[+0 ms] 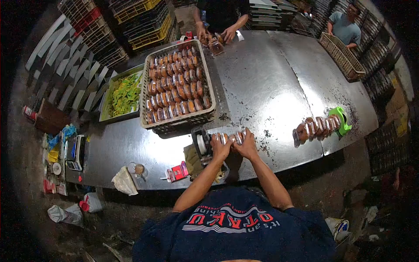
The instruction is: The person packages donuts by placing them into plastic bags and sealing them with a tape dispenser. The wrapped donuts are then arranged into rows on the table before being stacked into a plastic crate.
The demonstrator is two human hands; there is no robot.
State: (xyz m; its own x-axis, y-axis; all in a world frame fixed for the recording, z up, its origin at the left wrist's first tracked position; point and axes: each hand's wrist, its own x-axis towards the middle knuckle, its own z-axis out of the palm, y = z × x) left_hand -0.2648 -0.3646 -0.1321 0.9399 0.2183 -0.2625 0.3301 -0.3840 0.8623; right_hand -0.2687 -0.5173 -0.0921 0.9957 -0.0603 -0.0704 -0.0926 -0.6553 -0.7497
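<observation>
My left hand (221, 149) and my right hand (247, 146) grip the two ends of a short row of brown round pastries in clear plastic packs (232, 138). The packs stand on edge, side by side, just above the metal table. Right beside my left hand is a dark tape dispenser (201, 143) with a white roll. A greenish-brown cloth (192, 159) lies below it, partly under my left forearm. The undersides of the packs and some of my fingertips are hidden.
A plastic crate (209, 83) full of similar packs stands beside a tray of green leaves (124, 96). At the right, another row of packs (316, 129) touches a green tape dispenser (342, 120). Across the metal table (266, 78), one person handles packs; another holds a basket (342, 56).
</observation>
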